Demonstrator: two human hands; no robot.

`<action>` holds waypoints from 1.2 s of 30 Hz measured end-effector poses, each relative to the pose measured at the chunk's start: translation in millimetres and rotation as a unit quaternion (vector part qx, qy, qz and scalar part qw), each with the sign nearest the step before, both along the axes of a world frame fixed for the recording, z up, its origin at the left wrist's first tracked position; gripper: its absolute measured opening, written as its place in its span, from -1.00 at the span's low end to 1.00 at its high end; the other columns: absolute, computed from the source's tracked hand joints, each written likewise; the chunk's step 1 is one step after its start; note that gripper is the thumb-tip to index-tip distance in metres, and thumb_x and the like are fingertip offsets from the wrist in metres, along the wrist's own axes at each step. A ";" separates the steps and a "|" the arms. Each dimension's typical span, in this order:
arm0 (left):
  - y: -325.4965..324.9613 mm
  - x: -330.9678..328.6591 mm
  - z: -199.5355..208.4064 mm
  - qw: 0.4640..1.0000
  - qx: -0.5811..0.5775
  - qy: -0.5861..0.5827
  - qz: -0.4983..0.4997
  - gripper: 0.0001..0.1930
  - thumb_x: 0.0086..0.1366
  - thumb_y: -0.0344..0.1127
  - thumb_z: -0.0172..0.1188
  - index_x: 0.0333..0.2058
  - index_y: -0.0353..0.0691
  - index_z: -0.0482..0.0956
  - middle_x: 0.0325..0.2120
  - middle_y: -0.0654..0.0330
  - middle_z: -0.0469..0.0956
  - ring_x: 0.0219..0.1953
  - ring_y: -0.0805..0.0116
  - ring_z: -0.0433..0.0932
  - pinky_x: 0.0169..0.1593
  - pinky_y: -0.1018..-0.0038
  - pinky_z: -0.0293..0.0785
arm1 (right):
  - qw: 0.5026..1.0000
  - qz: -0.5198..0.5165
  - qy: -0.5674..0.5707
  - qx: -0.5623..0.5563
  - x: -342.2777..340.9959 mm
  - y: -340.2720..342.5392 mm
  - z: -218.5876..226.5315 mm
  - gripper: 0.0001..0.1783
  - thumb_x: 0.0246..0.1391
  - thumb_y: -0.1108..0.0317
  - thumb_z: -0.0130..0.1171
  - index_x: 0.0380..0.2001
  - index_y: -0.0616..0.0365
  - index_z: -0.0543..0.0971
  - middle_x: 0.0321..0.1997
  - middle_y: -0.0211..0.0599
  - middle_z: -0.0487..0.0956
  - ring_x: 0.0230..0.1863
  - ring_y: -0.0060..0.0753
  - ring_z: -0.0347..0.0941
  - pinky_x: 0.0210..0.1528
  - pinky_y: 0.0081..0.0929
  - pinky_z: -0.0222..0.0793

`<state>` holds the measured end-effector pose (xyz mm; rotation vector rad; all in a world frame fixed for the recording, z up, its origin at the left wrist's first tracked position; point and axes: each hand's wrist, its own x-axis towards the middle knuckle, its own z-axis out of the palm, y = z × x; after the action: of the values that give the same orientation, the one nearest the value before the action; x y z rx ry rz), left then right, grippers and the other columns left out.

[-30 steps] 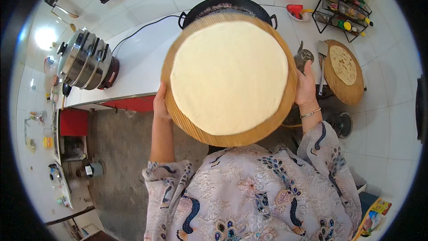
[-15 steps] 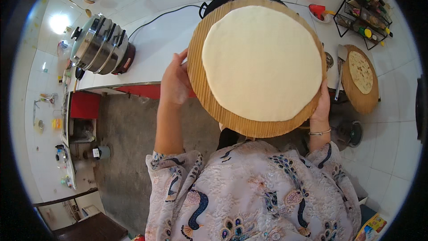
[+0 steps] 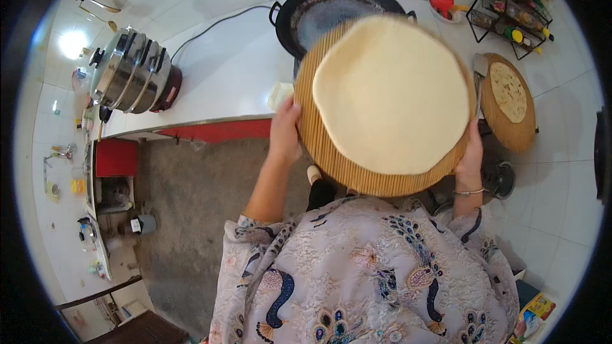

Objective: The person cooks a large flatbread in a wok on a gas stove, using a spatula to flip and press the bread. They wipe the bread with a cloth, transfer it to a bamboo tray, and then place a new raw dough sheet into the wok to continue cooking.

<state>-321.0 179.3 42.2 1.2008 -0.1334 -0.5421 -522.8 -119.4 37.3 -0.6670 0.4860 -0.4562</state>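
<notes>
Both my hands carry a round ribbed straw-coloured board (image 3: 308,129) with a large, thin sheet of rolled-out dough (image 3: 392,99) lying on it. My left hand (image 3: 285,130) grips the board's left edge, fingers partly behind it. At the lower right edge, my right hand (image 3: 470,153) holds on, its fingers mostly hidden underneath. The dough reaches the board's far edge and looks slightly blurred there. Just beyond the board sits a big black wok (image 3: 331,9), partly covered by it, with a whitish, shiny inside.
A steamer pot (image 3: 131,73) stands at the counter's left. On the right, a cooked flatbread (image 3: 508,92) lies on another round board (image 3: 503,130), beside a metal spatula (image 3: 479,67). Behind are a red-handled item in a bowl (image 3: 448,11) and a spice rack (image 3: 510,13). A pale block (image 3: 280,95) sits by my left hand.
The board with the dough has shifted right, uncovering much of the wok. The dough has slid toward the board's far edge. My left hand has moved right with the board.
</notes>
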 end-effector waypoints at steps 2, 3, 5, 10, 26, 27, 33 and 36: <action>-11.4 -21.7 7.0 0.994 -0.056 0.084 0.053 -0.62 0.29 -0.35 -0.19 0.07 -0.35 0.23 -0.11 0.15 0.42 -0.08 0.39 0.42 -0.02 0.46 0.36 | 1.000 -0.010 -0.010 0.005 0.0 -5.9 -15.0 -0.47 0.24 0.03 -0.28 0.09 0.20 0.28 0.04 -0.21 0.39 -0.02 -0.35 0.38 -0.02 -0.39 0.36; -8.4 -33.2 4.8 0.991 -0.068 0.099 0.056 -0.62 0.30 -0.35 -0.19 0.06 -0.35 0.24 -0.13 0.16 0.42 -0.09 0.39 0.43 -0.02 0.46 0.37 | 1.000 0.001 -0.004 -0.004 -5.5 -6.8 -18.2 -0.48 0.24 0.03 -0.28 0.09 0.20 0.28 0.04 -0.22 0.40 -0.02 -0.35 0.38 -0.02 -0.40 0.36; -10.0 -33.0 7.1 0.994 -0.052 0.085 0.041 -0.62 0.29 -0.34 -0.19 0.06 -0.34 0.24 -0.13 0.16 0.42 -0.10 0.38 0.43 -0.03 0.47 0.37 | 0.999 0.023 0.009 -0.020 -15.4 -12.2 -21.1 -0.49 0.25 0.05 -0.29 0.08 0.19 0.28 0.03 -0.22 0.40 -0.03 -0.35 0.39 -0.03 -0.41 0.37; -18.1 -24.0 64.6 0.999 -0.025 0.002 0.045 -0.56 0.28 -0.30 -0.16 0.08 -0.42 0.19 -0.03 0.06 0.38 -0.03 0.31 0.41 -0.01 0.45 0.36 | 1.000 0.004 0.003 -0.001 -1.0 2.1 45.1 -0.49 0.24 0.06 -0.24 0.08 0.24 0.27 0.00 -0.21 0.42 -0.05 -0.33 0.40 -0.01 -0.40 0.36; -8.0 37.7 48.3 0.846 0.329 -0.400 0.127 -0.70 0.15 -0.41 0.07 -0.12 -0.35 0.47 -0.30 0.16 0.54 -0.23 0.40 0.50 -0.19 0.51 0.42 | 0.997 -0.023 -0.048 -0.062 22.3 16.8 -4.2 -0.45 0.25 0.01 -0.33 0.10 0.21 0.24 0.05 -0.26 0.39 -0.01 -0.40 0.38 0.00 -0.44 0.32; -10.8 43.0 52.6 0.845 0.339 -0.403 0.095 -0.71 0.14 -0.42 0.07 -0.14 -0.35 0.48 -0.34 0.17 0.55 -0.26 0.40 0.51 -0.20 0.51 0.43 | 0.996 -0.019 -0.050 -0.064 21.8 20.4 -6.0 -0.46 0.25 0.02 -0.33 0.10 0.21 0.24 0.05 -0.26 0.39 -0.01 -0.41 0.38 0.00 -0.45 0.32; -17.1 75.2 32.6 0.901 0.380 -0.210 -0.016 -0.68 0.03 -0.33 0.22 -0.27 -0.44 0.49 -0.55 0.18 0.52 -0.58 0.47 0.48 -0.58 0.60 0.35 | 0.996 -0.013 -0.039 -0.074 23.4 38.4 -23.4 -0.46 0.25 0.02 -0.33 0.10 0.22 0.24 0.06 -0.28 0.38 0.01 -0.43 0.36 0.00 -0.45 0.31; -20.0 84.4 31.2 0.913 0.383 -0.125 -0.064 -0.72 0.04 -0.27 0.24 -0.35 -0.39 0.51 -0.60 0.22 0.49 -0.64 0.52 0.43 -0.66 0.65 0.25 | 0.997 -0.011 -0.048 -0.054 22.6 40.3 -27.2 -0.47 0.26 0.04 -0.33 0.09 0.24 0.24 0.05 -0.26 0.39 0.00 -0.41 0.37 0.00 -0.44 0.31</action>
<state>-236.7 159.3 73.4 2.0436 -0.2313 -0.5706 -500.1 -79.2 10.1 -0.7406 0.3809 -0.5349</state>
